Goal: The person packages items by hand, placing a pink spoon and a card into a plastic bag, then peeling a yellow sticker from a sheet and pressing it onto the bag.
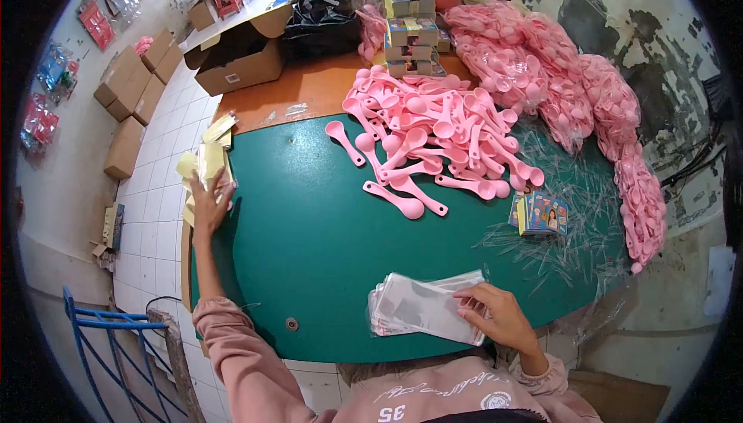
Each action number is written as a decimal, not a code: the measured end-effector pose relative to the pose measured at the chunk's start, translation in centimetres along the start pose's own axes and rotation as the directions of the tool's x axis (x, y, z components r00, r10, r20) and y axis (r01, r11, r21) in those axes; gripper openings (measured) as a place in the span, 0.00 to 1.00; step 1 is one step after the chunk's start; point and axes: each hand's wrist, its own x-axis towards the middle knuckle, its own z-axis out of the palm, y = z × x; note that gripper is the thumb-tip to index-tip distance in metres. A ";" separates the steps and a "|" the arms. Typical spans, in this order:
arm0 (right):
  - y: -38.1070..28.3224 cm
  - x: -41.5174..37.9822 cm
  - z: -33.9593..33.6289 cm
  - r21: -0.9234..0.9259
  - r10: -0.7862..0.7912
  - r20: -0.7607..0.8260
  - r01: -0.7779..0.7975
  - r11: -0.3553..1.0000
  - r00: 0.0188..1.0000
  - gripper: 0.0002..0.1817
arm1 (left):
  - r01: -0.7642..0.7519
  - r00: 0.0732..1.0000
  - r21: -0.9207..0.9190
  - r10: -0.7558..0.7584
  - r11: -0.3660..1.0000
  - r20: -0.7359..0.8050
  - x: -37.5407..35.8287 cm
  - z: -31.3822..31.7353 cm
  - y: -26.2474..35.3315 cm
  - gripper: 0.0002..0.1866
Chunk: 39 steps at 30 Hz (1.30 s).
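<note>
At the table's left edge my left hand point(207, 205) has its fingers around a pale yellow packet point(210, 158) among several similar ones; the contents are hard to make out. Near the front edge my right hand point(501, 316) rests over a fanned stack of clear plastic bags point(422, 305), its curled fingers and thumb at the top bag's right end. Beyond the bags lies a heap of pink measuring spoons point(433, 125), with a few loose ones at its near side. A small stack of colourful printed cards point(544, 214) sits right of them.
Thin clear plastic strips point(573, 191) litter the green tabletop's point(302, 229) right side. Bags of pink spoons point(542, 75) line the right edge. Banded card stacks point(412, 32), a black plastic bag point(321, 24) and an open cardboard box point(240, 67) stand behind. A blue metal frame point(116, 322) is at lower left.
</note>
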 end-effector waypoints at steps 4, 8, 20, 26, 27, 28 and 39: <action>0.3 0.7 -1.3 -0.040 0.005 -0.023 -0.006 0.999 1.000 0.13 | 0.117 0.986 0.215 -0.088 0.969 -0.139 -0.4 -4.8 9.3 0.25; 1.6 6.2 -2.7 -0.303 -0.263 -0.054 0.235 0.924 0.963 0.15 | -0.427 0.896 -0.460 0.434 0.779 -0.096 -5.5 -6.2 21.3 0.10; 6.0 13.9 -0.8 -0.378 -0.349 -0.262 0.237 0.895 0.900 0.14 | -0.402 0.586 -0.813 0.800 0.421 0.125 -17.0 -3.4 35.2 0.11; 2.8 7.8 -6.3 -0.063 -0.121 -0.324 0.107 0.992 0.938 0.07 | -0.513 0.589 -0.741 0.806 0.432 0.063 -16.5 -4.2 35.2 0.12; 3.0 6.8 -6.7 -0.058 -0.141 -0.388 0.129 0.990 0.911 0.07 | -0.511 0.587 -0.743 0.807 0.432 0.065 -16.7 -4.1 35.3 0.12; 3.1 5.9 -7.1 -0.055 -0.161 -0.449 0.152 0.987 0.879 0.07 | -0.570 0.512 -0.727 0.858 0.384 0.052 -17.0 -4.1 35.4 0.13; 2.2 2.3 -6.5 0.049 -0.137 -0.606 0.208 0.977 0.783 0.05 | -0.110 0.527 -0.882 0.780 0.457 0.339 -15.8 -4.4 34.9 0.09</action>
